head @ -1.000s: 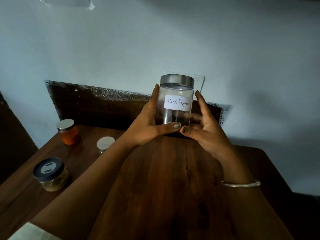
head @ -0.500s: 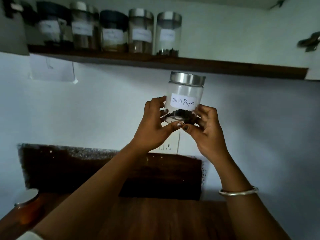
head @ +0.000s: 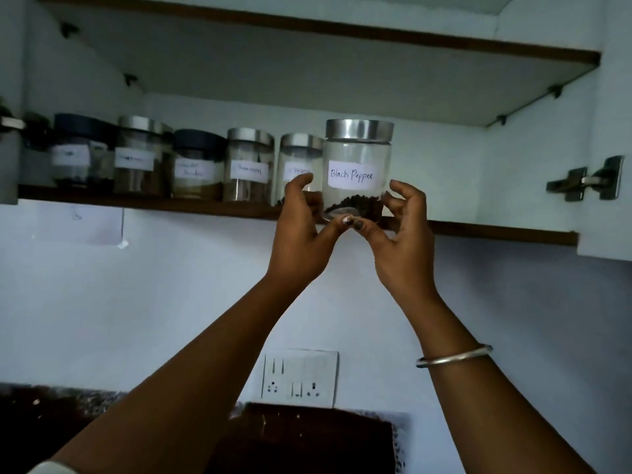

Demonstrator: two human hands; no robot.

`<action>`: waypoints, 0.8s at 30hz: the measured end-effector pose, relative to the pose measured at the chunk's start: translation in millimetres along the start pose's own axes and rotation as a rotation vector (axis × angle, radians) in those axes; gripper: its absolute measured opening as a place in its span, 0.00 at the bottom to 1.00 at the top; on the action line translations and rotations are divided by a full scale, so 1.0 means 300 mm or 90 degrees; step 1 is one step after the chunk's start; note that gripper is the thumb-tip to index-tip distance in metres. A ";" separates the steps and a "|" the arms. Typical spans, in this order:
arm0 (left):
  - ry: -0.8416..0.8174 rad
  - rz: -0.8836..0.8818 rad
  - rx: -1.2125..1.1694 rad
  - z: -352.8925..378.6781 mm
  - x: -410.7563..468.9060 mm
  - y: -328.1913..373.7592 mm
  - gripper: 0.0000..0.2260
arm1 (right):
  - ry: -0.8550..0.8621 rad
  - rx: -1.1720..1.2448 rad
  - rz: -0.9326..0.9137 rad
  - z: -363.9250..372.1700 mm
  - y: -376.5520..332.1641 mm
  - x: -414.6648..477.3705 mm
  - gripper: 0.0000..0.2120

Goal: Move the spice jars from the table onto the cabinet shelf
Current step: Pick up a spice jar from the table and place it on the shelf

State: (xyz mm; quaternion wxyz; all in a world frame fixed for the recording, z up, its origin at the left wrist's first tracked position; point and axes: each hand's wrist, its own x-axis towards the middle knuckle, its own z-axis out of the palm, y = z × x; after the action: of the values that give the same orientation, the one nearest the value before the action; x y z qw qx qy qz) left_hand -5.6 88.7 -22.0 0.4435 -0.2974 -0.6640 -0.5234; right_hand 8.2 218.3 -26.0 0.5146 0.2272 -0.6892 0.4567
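jar: Black Pepper jar (head: 357, 165) upright at the shelf (head: 496, 230) front edge, just right of the row (head: 249, 165) — base at board level, can't tell if it's resting yet.
grip: left hand (head: 301, 241) and right hand (head: 403, 241) both curled round its base, thumbs meeting under the front.
done: at least five labelled jars shelved.
left: seat this one, release — table out of view, remaining count unknown.

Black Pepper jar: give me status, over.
Left hand and right hand both grip the Black Pepper jar low down. Jar upright at the shelf edge, beside the row's last jar. Shelf free to its right.
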 end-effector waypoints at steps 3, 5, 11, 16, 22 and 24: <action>0.028 0.023 0.017 0.027 0.045 -0.021 0.27 | 0.017 -0.029 -0.007 0.017 0.036 0.055 0.27; 0.030 0.029 0.028 0.043 0.061 -0.039 0.25 | 0.015 -0.057 -0.005 0.028 0.062 0.077 0.26; 0.060 0.075 0.149 0.089 0.083 -0.154 0.20 | 0.010 -0.111 0.000 0.070 0.125 0.100 0.24; 0.103 0.105 0.217 0.129 0.091 -0.184 0.18 | 0.002 -0.250 0.013 0.088 0.139 0.128 0.24; 0.094 0.135 0.320 0.151 0.092 -0.208 0.21 | 0.022 -0.390 0.011 0.120 0.156 0.132 0.22; 0.083 0.140 0.360 0.153 0.092 -0.210 0.21 | 0.036 -0.419 0.008 0.130 0.156 0.130 0.19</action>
State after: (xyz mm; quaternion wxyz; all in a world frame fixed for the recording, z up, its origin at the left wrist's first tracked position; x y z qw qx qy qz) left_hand -84.4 113.6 -27.0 0.6041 -0.1980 -0.7175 -0.2848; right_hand -62.2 213.2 -10.8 0.5765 0.0321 -0.7866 0.2189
